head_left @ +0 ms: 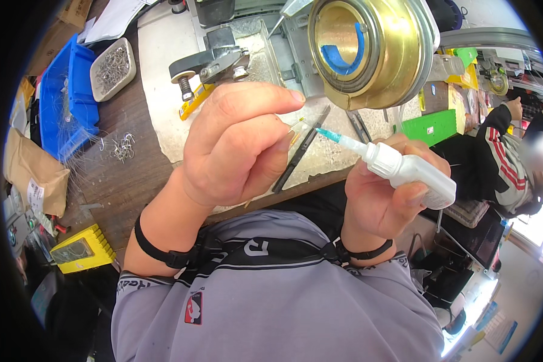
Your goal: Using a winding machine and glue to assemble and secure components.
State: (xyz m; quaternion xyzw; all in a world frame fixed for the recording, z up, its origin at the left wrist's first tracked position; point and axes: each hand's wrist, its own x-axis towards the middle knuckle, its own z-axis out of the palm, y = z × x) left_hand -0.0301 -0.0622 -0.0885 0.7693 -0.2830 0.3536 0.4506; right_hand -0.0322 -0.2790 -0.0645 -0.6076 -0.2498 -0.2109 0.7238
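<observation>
Gripping a white plastic squeeze bottle with an angled body [409,174] in the right hand [373,202], and pinching a tiny yellowish piece [297,125], too small to identify, at the tips of the left hand [238,145]. Holding both hands apart, above a brown wooden surface [117,193] covered partly by a stained cream sheet [163,114]. Pointing the slim teal nozzle tip [328,134] left toward the piece, just beside it; impossible to tell whether touching. Could go wrong by squeezing too hard: likely to flood so small a piece, wet the left fingertips, or drip onto the long black slim tool [301,154] lying below. Could also nudge the piece out of the pinch with an unsteady nozzle, and easily lose it on the mottled sheet. Worth minding, too, the gold-coloured metal cylinder [404,54] with a curved blue strip inside [342,60], close enough on the far side to be knocked by a raised wrist. As for containers: at far left, heaped silvery hooks [113,65] in a pale rounded rectangular tray [104,96]; left of that, wispy fine strands in and over a blue plastic bin [84,90]; inside the opaque bottle, impossible to see.
</observation>
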